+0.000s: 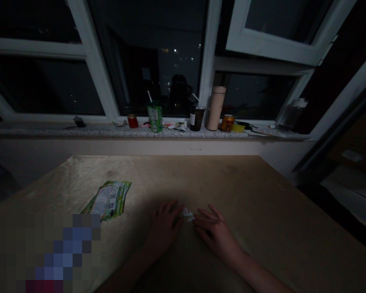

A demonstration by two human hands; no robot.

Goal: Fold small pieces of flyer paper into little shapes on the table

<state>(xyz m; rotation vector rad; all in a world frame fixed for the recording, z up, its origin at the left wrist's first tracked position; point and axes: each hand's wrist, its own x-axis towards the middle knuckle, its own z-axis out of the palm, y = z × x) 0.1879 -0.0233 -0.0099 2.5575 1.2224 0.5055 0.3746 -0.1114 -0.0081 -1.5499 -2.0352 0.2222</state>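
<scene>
Both my hands rest on a brown table (238, 191) in dim light. Between their fingertips lies a small whitish folded scrap of paper (187, 214). My left hand (164, 228) lies with fingers stretched toward the scrap and touching its left side. My right hand (215, 232) reaches in from the right, its fingertips pressed on the scrap's right side. Whether either hand pinches the paper is hard to make out in the dark.
A stack of green printed leaflets (110, 199) lies on the table to the left. On the windowsill (64, 130) stand a red can (132, 121), a green cup with straw (155, 117), a dark cup (197, 118), a tall beige flask (216, 108) and an orange can (227, 123).
</scene>
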